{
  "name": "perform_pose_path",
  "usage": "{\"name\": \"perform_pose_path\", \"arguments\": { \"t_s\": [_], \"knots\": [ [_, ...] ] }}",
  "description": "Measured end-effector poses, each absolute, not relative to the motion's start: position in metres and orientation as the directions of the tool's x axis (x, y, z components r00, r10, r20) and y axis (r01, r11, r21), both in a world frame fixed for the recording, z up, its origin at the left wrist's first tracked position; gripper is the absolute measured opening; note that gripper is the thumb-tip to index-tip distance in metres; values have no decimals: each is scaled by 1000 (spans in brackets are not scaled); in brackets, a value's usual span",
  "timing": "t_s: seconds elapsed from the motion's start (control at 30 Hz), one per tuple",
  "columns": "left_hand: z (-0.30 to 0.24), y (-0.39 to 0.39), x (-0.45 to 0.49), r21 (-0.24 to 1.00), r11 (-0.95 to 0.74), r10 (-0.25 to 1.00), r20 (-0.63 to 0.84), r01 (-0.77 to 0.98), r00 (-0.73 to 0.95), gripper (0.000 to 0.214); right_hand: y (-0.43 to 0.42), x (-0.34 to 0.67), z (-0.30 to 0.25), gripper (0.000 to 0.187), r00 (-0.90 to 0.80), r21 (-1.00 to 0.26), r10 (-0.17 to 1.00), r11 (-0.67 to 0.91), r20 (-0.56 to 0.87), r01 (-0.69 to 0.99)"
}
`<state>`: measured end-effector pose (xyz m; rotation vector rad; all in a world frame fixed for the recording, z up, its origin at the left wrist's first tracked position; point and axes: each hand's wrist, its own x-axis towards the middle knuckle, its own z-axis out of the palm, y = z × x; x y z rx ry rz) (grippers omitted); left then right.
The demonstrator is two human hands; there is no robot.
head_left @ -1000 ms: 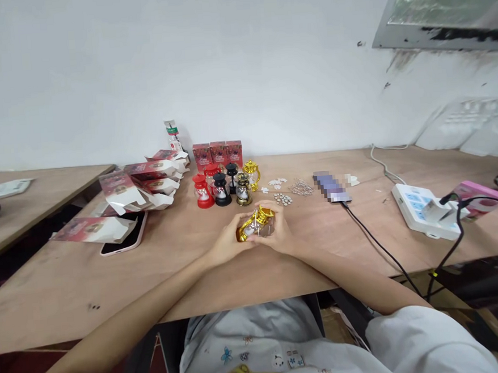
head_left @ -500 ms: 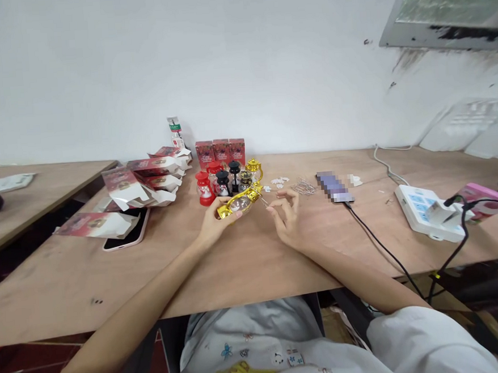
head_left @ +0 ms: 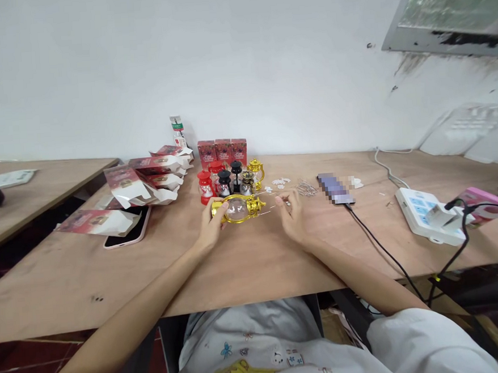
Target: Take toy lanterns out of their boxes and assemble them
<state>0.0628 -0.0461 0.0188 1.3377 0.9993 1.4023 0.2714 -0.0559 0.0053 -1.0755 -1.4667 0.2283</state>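
My left hand [head_left: 211, 226] grips a small gold lantern [head_left: 237, 209] by its base, the lantern lying on its side with its top pointing right. Thin metal wire [head_left: 264, 212] runs from the lantern's top to my right hand [head_left: 291, 213], whose fingers are pinched on the wire handle's far end. Whether both wire ends are hooked into the lantern I cannot tell. Just behind stand red lanterns [head_left: 206, 186], black lanterns [head_left: 224, 183] and another gold lantern [head_left: 256, 173]. A pile of wire handles [head_left: 306, 187] and small white pieces [head_left: 280, 181] lie beyond my right hand.
Three red boxes [head_left: 223, 152] stand by the wall. Opened cartons [head_left: 125, 186] overlap at the left, one resting on a phone [head_left: 128, 234]. To the right are a cabled phone [head_left: 334, 188] and a white power strip [head_left: 428, 214]. A tube [head_left: 177, 129] stands behind the cartons.
The gold lantern has turned from slanted to nearly level, its glass now facing me. My right hand has shifted slightly right, drawing the wire out straight from the lantern's top.
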Motion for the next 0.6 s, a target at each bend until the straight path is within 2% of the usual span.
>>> {"name": "perform_pose_path", "arguments": {
  "t_s": [0.1,0.2,0.33,0.47,0.53,0.6],
  "knots": [
    [17,-48,63,976,-205,976,209,-71,59,37,-49,269,-1,27,-23,-852,881,463,472,243],
    [13,-51,64,961,-271,962,270,45,29,34,-47,264,-7,31,-100,-925,924,376,369,58],
    [8,-49,65,938,-308,948,316,160,-27,33,-50,258,-6,34,-64,-922,920,385,387,-49],
    [10,-47,62,949,-285,954,295,137,-53,33,-48,258,0,32,-63,-922,923,370,379,-117],
    [12,-45,59,946,-306,944,316,104,-93,33,-40,265,2,30,33,-911,925,380,379,-161],
    [14,-43,55,928,-360,920,371,99,-131,31,-26,280,4,28,204,-899,910,399,362,-182]
  ]
}}
